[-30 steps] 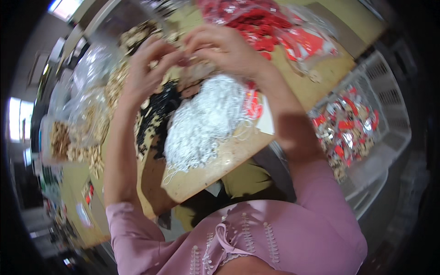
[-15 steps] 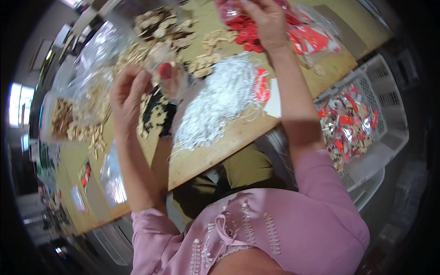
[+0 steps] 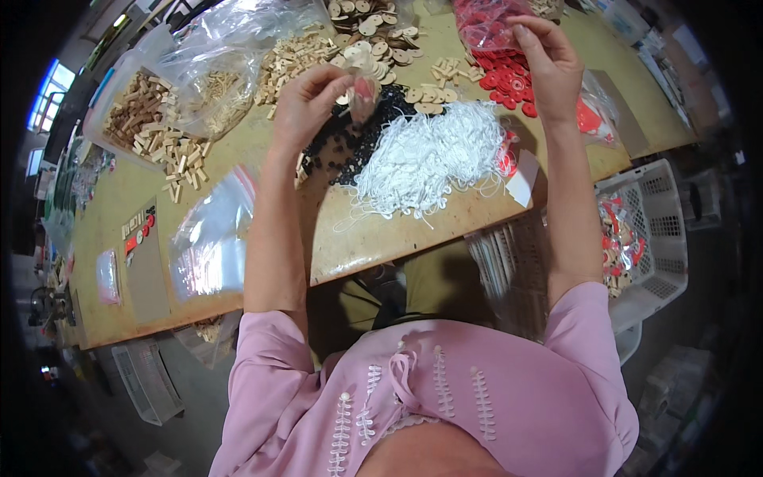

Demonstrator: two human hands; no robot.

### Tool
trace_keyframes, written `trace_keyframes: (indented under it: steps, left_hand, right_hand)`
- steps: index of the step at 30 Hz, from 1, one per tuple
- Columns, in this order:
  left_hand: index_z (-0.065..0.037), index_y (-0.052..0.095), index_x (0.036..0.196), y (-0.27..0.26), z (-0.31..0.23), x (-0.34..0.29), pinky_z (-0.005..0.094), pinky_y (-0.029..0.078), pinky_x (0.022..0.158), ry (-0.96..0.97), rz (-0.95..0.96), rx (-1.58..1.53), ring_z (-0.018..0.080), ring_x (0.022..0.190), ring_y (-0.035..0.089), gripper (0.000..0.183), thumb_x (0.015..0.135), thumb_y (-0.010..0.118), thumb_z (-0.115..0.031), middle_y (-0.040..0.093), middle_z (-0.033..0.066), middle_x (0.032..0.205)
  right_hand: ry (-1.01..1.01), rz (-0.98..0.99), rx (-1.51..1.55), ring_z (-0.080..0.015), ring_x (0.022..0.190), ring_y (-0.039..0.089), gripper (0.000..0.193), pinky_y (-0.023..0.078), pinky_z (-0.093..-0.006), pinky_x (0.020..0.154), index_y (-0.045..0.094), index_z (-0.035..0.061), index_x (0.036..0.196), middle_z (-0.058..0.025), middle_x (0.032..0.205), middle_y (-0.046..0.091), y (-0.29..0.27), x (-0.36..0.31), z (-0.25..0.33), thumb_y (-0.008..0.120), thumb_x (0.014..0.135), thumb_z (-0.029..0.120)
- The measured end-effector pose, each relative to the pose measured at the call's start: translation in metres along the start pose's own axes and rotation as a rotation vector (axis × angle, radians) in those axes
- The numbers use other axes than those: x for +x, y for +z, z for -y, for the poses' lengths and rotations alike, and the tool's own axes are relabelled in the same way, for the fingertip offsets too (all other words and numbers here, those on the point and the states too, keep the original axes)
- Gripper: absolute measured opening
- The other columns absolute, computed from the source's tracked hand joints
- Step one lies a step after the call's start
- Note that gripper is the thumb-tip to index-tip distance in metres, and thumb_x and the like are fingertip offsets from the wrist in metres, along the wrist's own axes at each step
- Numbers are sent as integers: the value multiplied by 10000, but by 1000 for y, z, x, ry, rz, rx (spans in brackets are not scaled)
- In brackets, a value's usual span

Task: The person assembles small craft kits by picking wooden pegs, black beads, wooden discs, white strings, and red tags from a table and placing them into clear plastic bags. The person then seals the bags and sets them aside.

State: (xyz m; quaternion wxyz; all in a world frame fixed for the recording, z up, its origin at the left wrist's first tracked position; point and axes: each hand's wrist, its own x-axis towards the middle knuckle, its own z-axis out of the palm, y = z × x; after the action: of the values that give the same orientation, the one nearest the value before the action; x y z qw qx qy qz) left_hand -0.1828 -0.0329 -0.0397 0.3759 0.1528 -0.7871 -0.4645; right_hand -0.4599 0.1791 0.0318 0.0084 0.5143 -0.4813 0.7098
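Observation:
My left hand (image 3: pixel 308 107) pinches a small clear plastic bag (image 3: pixel 363 102), with a red piece and pale pieces showing inside. It hangs above a spread of small black pieces (image 3: pixel 324 161). My right hand (image 3: pixel 550 67) is raised beside a heap of red round pieces (image 3: pixel 502 82) and a clear bag of red pieces (image 3: pixel 483 24). Its thumb and forefinger are closed together; whatever is between them is too small to make out. Between my forearms lies a large pile of white string loops (image 3: pixel 433 155).
Wooden discs (image 3: pixel 373 28) and small wooden sticks (image 3: pixel 296 62) lie at the back. At left are a plastic bin of wooden blocks (image 3: pixel 139 111), flat zip bags (image 3: pixel 211 238) and a cardboard strip (image 3: pixel 149 278). A white basket (image 3: pixel 664 230) of filled packets stands beyond the table's right edge.
The whole view has shifted, so the table sits further right in the picture. My left hand, still pinching the small bag, has moved slightly away from me. My right hand remains near the red pieces.

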Motion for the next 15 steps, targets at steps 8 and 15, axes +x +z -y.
trace_keyframes:
  steps: [8,15]
  left_hand:
    - [-16,758,1119,-25,-19,1,223,523,810,82,-96,-163,77,897,658,179,978,731,-122,757,20,995]
    - [-7,753,1130,-11,-77,-12,212,490,794,205,-117,-212,74,871,629,182,985,720,-112,737,9,984]
  right_hand:
    - [316,252,-651,-130,833,654,183,517,-282,749,739,10,1054,-53,909,704,-80,-113,56,752,912,124]
    - [375,491,-970,-228,865,658,377,542,-341,790,689,14,1127,-106,982,637,-87,-184,64,844,814,156]
